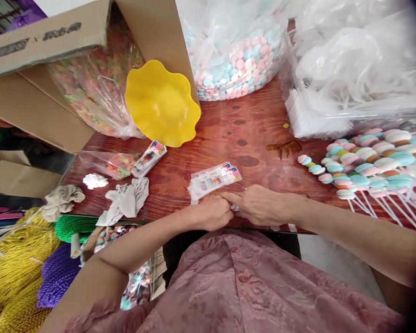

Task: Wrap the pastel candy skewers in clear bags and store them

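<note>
My left hand [211, 212] and my right hand [258, 203] meet at the near edge of the brown wooden table [249, 138]. Their fingers close together on something small that I cannot make out. Just beyond the hands lies a stack of clear bags with printed colourful labels [213, 179], touching my left fingers. To the right lies a heap of candy skewers [370, 162] in pink, blue and white on white sticks.
A yellow wavy bowl [162, 102] leans on a cardboard box [38, 41] holding a bag of colourful sweets. A big bag of pastel candies [235, 60] stands at the back. White sticks [308, 115], crumpled cloths [126, 200], another label pack [148, 158], twine spools [17, 263] at left.
</note>
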Available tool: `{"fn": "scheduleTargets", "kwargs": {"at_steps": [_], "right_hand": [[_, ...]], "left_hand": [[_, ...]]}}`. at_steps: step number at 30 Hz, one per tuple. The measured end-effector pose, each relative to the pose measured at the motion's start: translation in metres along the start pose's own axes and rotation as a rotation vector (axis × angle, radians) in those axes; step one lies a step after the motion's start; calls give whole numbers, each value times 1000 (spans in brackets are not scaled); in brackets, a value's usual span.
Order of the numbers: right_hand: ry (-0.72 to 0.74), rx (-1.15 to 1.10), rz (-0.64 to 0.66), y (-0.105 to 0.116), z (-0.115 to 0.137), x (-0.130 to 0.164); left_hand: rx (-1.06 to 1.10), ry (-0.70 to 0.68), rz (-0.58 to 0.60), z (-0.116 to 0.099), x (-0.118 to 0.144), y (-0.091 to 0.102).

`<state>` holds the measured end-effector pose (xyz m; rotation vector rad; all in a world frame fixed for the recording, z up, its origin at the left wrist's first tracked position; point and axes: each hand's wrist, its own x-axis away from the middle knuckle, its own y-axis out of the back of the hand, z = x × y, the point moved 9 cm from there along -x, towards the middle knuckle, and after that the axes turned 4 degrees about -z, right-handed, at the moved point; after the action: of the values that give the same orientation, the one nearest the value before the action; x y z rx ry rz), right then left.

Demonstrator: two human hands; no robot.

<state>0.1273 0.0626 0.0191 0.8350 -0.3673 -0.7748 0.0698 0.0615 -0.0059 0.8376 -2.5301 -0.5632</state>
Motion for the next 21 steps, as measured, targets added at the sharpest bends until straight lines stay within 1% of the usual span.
{"fn": "scheduleTargets", "kwargs": {"at_steps": [1,2,3,4,6,7,9,11,13,15,16,17,19,20,21], "right_hand": [[-46,-80,30,0,-3,-1],[-88,-183,82,0,-5,-2],[-124,-303,155,-1,-6,-2],[-153,-426,241,-4,-5,-2],[-207,-607,395,-10,-4,2],[-234,-649,444,-13,-5,4],[-292,-677,464,-21,-13,6],[-348,-688,423,-28,-23,7],[-352,-664,407,-32,-28,6],[-286,-517,372,-27,-27,3],[-235,-394,315,-18,-25,0],[-180,-242,218,-6,-21,-2],[-75,95,-45,24,-9,-2],[-29,247,-159,36,-1,1],[13,368,-247,43,6,6]], "left_hand": [[-163,-72,-117,-5,0,11],[-307,-117,-202,-10,1,19],[-427,-147,-248,-14,2,22],[-519,-179,-265,-18,3,23],[-612,-289,-257,-26,6,17],[-623,-358,-242,-30,9,12],[-613,-466,-209,-34,16,1],[-586,-479,-201,-30,20,-5],[-531,-428,-207,-23,21,-6],[-442,-359,-230,-17,20,0],[-378,-318,-252,-14,18,7],[-290,-267,-282,-11,17,15],[-8,-119,-322,2,11,33],[180,-28,-311,12,8,37],[379,60,-279,20,6,37]]}}
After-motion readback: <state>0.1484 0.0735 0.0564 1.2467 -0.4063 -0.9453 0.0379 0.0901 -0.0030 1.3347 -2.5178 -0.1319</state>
